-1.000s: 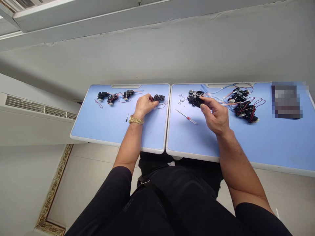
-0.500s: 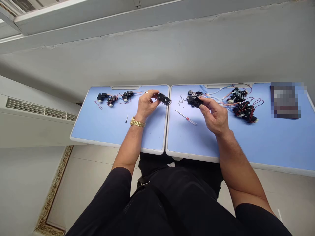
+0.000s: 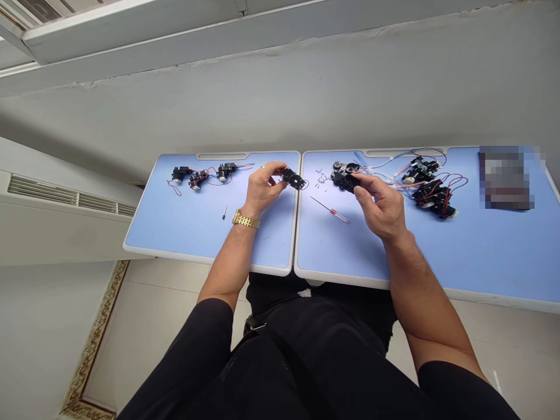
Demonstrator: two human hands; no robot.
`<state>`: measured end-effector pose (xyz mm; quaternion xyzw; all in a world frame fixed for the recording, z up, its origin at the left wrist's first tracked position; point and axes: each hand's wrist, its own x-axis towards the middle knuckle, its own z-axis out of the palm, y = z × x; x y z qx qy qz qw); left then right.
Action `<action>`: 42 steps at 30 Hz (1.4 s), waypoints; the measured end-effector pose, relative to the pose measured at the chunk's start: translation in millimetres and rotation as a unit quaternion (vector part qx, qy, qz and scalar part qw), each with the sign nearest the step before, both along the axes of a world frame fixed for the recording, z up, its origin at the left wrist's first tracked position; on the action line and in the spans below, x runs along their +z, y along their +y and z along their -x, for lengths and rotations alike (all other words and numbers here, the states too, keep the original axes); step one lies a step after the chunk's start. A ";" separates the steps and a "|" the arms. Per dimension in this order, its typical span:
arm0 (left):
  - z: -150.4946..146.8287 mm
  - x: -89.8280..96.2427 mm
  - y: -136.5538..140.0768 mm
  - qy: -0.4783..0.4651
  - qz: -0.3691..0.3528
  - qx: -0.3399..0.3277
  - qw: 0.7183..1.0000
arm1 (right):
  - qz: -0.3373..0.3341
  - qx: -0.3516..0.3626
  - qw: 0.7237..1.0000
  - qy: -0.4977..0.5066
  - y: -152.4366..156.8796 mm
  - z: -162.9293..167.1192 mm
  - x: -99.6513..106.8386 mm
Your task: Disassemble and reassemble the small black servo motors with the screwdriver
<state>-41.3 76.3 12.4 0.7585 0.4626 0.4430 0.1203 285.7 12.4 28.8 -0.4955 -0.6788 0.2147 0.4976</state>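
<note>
Between the thumb and fingers of my left hand (image 3: pixel 261 189) is a black plastic housing (image 3: pixel 294 178) with a round recess, raised above the table near the seam. My right hand (image 3: pixel 380 204) pinches a dark casing piece (image 3: pixel 350 182) over the other table. Close to it lie more black parts with round openings (image 3: pixel 351 167), partly overlapped by that piece. Several small screws (image 3: pixel 321 179) are scattered between my hands. A screwdriver (image 3: pixel 330 209) with a clear and red handle lies just below them.
Wired black motor units (image 3: pixel 435 198) and blue tubes (image 3: pixel 389 160) lie at the right. Several similar units (image 3: pixel 199 178) are at the far left, with a small bit (image 3: pixel 224 212) nearer me. A blurred dark object (image 3: pixel 505 178) sits far right. The two blue tables (image 3: pixel 345 256) meet at a narrow gap.
My left hand has turned the black housing slightly, so its round recess shows more clearly, and shifted a little to the right. My right hand stays almost still.
</note>
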 end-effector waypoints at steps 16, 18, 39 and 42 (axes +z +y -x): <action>-2.4 -1.0 -0.1 -0.040 0.029 -0.022 0.999 | 0.001 0.004 1.000 0.002 -0.2 0.5 1.3; -2.5 -1.2 -0.2 -0.043 0.031 -0.022 0.998 | 0.000 0.004 1.000 0.001 -0.3 0.5 1.6; -4.5 0.0 -2.6 -0.035 0.046 -0.006 0.998 | -0.001 -0.006 0.999 -0.038 -1.0 2.6 3.1; -5.5 0.9 -2.6 -0.029 0.043 -0.010 0.999 | -0.032 -0.006 0.997 -0.075 0.3 3.7 2.2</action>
